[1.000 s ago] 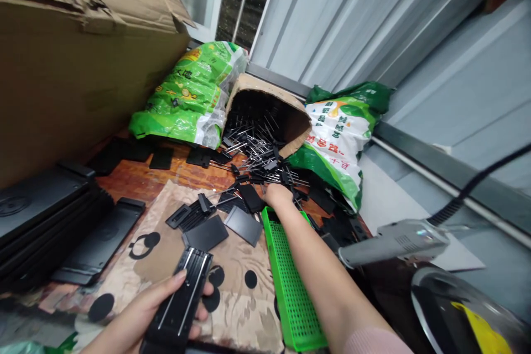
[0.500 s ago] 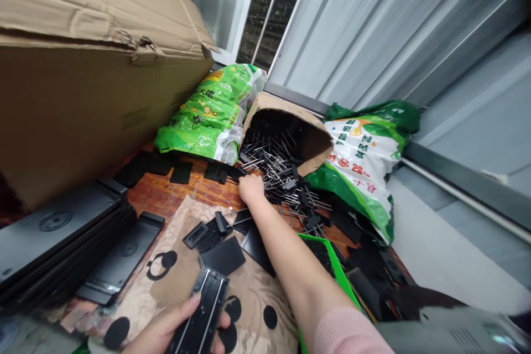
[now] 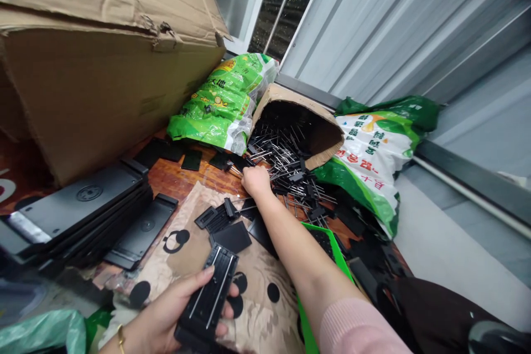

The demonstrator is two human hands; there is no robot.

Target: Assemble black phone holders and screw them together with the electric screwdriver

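My left hand (image 3: 182,301) grips a long black plastic tray with two metal rods (image 3: 211,285), thumb on top and fingers curled under its far side. Out at the left edge of a heap of black plastic pieces with thin metal rods (image 3: 286,168), my right hand (image 3: 256,181) is closed. Its fingertips face away from me, so what they hold is hidden. The heap spills from a tipped cardboard box (image 3: 319,105). Nearer me lie a flat black plate (image 3: 232,241) and a black slotted piece (image 3: 207,220).
Black trays (image 3: 83,204) are stacked on the left before a big cardboard carton (image 3: 108,94). A green bag (image 3: 224,102) and a white-and-green bag (image 3: 365,160) flank the box. A green-rimmed bin (image 3: 342,260) sits beneath my right forearm. Brown spotted cloth (image 3: 182,265) covers the near surface.
The view has shifted, so most things appear farther right and slightly higher. My right hand stays closed at the heap's left edge. My left hand keeps hold of the black tray.
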